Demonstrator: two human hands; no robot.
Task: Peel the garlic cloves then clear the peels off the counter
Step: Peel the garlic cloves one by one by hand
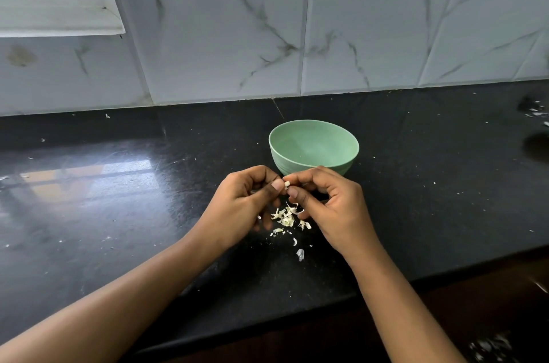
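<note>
Broadly, a black speckled counter (118,199) fills the view below a marble-patterned tiled wall (356,35), with a window sill (59,18) cut off at upper left and blurred pale scraps (534,112) at the far right edge too smeared to identify. Near the middle stands a green bowl (312,141), its near wall partly hidden behind the left hand (242,203) and right hand (331,203), which meet just in front of it, curled, both pinching the garlic clove (287,184) so that only a small pale tip shows between the thumbs. Beneath them a loose pile of peels (285,218) lies on the counter, partly covered by the right hand.
</note>
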